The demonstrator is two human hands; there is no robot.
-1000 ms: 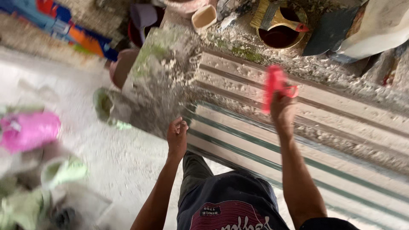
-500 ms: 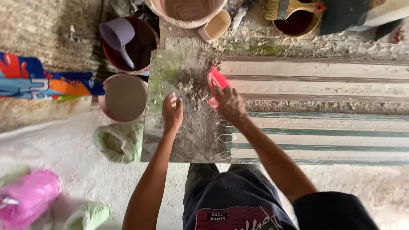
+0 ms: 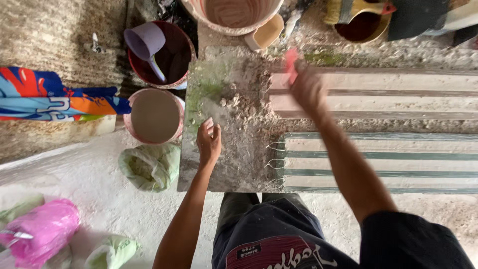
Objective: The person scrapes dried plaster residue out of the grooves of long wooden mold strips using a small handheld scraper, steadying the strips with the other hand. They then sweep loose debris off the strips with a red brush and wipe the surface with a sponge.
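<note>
The left hand (image 3: 208, 141) rests on the dusty slab (image 3: 231, 149), arm nearly straight, fingers loosely curled and holding nothing. The right hand (image 3: 307, 89), blurred, reaches out over the slab's far edge, fingers pinching a pink scraper (image 3: 290, 61) beside the striped planks (image 3: 383, 129).

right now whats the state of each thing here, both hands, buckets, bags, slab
left hand: empty, resting flat on the slab
right hand: blurred, gripping a small pink tool
grey stone slab: strewn with pale crumbly powder
dark red bucket: holds a lilac plastic scoop
pink-rimmed bucket: full of murky grey liquid
green plastic bag: crumpled, on the floor
pink plastic bag: bulging, on the floor
</note>
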